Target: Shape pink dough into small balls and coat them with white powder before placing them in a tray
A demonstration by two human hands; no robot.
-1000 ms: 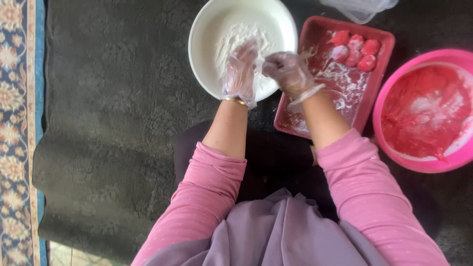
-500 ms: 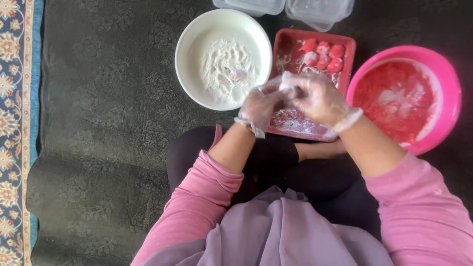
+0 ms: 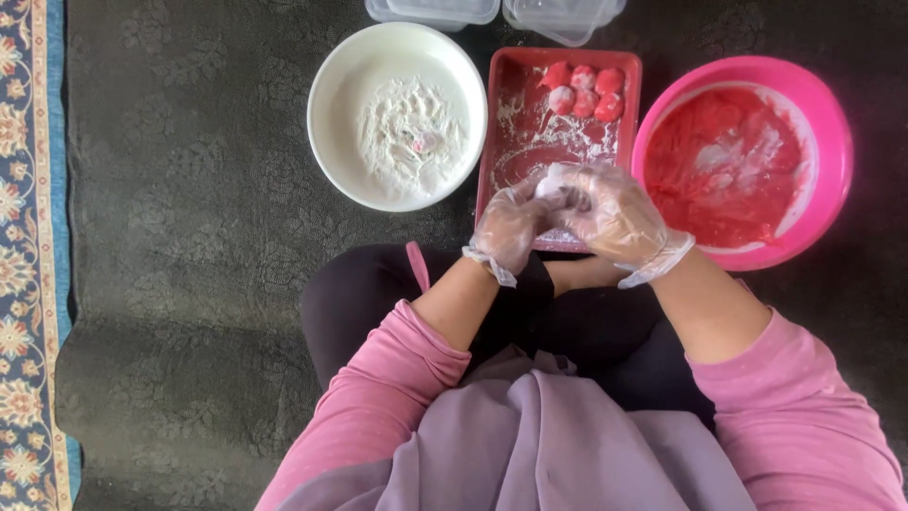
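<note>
Gloves blur the fingers — the left hand (image 3: 511, 225) and right hand (image 3: 613, 216) are cupped together around a pale floured lump (image 3: 553, 185), mostly hidden, over the red tray's (image 3: 494, 142) near edge — between white bowl (image 3: 333, 132) and pink bowl (image 3: 837, 170).

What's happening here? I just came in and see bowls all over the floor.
A seated person in clear gloves holds a small floury lump between the left hand and right hand, over the near end of a red tray. Four red balls sit at the tray's far end. A white bowl of flour stands to its left, a pink bowl of red paste to its right.
</note>
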